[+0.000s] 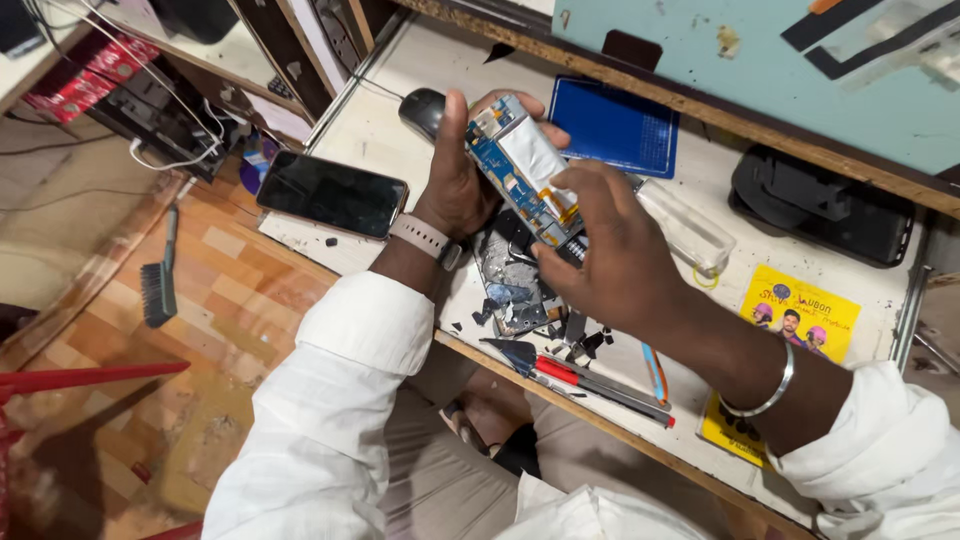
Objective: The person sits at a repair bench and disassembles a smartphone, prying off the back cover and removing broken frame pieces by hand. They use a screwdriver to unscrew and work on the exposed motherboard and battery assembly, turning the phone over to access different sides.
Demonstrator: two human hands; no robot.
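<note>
- Left of centre, the left hand (455, 185) wraps around the far end of an opened phone (520, 170), fingers curled over its edges and pressed on it.
- At the middle, the phone is lifted above the workbench (700, 200); its long axis runs from far-left to near-right, with battery and blue circuit board facing up.
- To the right, the right hand (615, 255) meets the phone's near end, fingertips bunched together there; whether they pinch the orange ribbon cable (560, 212) I cannot tell.
</note>
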